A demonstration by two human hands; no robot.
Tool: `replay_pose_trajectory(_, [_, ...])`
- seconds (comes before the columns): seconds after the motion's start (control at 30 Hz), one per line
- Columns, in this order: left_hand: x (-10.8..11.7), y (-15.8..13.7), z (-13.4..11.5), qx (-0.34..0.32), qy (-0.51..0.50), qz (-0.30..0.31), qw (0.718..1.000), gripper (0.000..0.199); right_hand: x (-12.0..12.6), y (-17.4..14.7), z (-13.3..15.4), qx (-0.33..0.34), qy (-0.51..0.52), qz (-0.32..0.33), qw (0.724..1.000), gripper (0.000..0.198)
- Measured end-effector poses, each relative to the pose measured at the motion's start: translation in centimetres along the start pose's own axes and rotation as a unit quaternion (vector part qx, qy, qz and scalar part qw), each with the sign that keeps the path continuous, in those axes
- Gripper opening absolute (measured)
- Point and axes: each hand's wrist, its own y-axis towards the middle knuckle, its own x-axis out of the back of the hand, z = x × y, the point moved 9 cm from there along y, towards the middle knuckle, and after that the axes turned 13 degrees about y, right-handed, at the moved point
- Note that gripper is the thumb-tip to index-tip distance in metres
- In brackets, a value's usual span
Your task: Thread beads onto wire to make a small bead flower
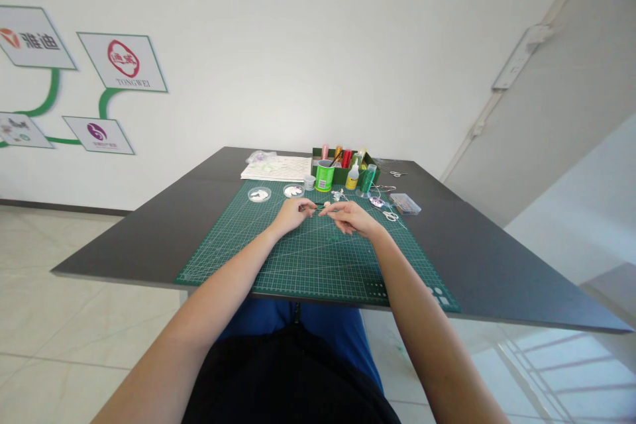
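My left hand point(294, 214) is closed in a pinch on a thin dark stick point(319, 204) that points toward my other hand, just above the cutting mat point(298, 258). My right hand point(352, 217) comes in from the other side, thumb and index finger together at the stick's tip, the other fingers loosely curled. A small pale and green bit shows at those fingertips, too small to name. Beyond the hands are two shallow round dishes, one at the left point(259, 195) and one nearer the middle point(293, 191), with white pieces in them.
Behind stand a green can point(324, 176), a glue bottle point(352, 176), a small white tub point(309, 183) and a dark green box point(340, 177) of thread spools. White sheets point(275, 168) lie at back left. Scissors point(390, 216) and a clear plastic case point(405, 204) are on the right.
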Motion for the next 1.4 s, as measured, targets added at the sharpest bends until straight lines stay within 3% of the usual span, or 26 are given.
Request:
replay_pose_trajectory(0.33, [-0.4,-0.2,0.0,-0.025,0.046,0.016,0.999,0.019,0.1,-0.2,0.8,0.017,0.031,-0.007,0.999,0.045])
replay_pose_trajectory(0.83, [-2.1,-0.9,-1.7,-0.077,-0.041,0.120,0.989,0.018,1.6,-0.3,1.6,0.091,0.021,-0.066,0.993,0.042])
replay_pose_trajectory(1.1, [-2.1,-1.0,-2.2,-0.088,-0.072,0.130,0.985,0.018,2.3,-0.1,1.2,0.082,0.020,-0.094,0.992,0.046])
replay_pose_trajectory(1.4, [-1.1,-1.0,-3.0,-0.093,-0.085,0.096,0.987,0.020,3.4,0.4,-0.8,0.031,0.005,-0.121,0.992,0.047])
